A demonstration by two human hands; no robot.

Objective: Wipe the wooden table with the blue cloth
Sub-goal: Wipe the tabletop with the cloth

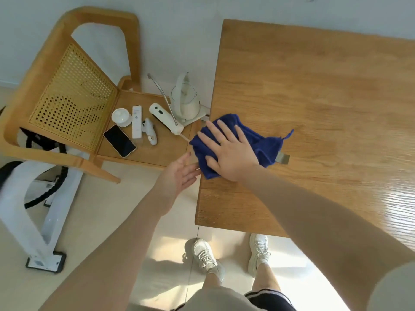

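**Right hand flat on the blue cloth at the table's left edge**

From the head camera I see my right hand (pixel 226 151) pressed palm-down on the blue cloth (pixel 253 142), fingers straight and spread, a ring showing on one of them. Nothing is pinched; the hand lies flat on top of the fabric. The cloth is bunched and wrinkled, and it sits on the wooden table (pixel 325 108) right at the table's left edge, with one corner reaching out toward the chair. A small grey tag (pixel 283 158) sticks out from the cloth's right side and lies on the wood.

My left hand (pixel 182 173) is just off the table's left edge, palm turned up, fingers straight and loose, holding nothing. Its fingertips are close to the lower corner of the cloth; I cannot tell whether they touch it.

To the left of the table stands a wooden chair (pixel 74 95) with a perforated cane back. On its seat lie a black smartphone (pixel 119 141), a white remote control (pixel 137 121), a small white lidded cup (pixel 121 117), a small white handheld device (pixel 150 131), and a white water dispenser pump (pixel 166 117) with a curved metal spout. A white electric kettle (pixel 185 101) on its base sits at the seat's far corner, just beside the table edge.

Below, my two white sneakers (pixel 207 258) stand on the pale tiled floor (pixel 105 221). A white frame with a black-edged foot (pixel 42 239) is at the lower left.
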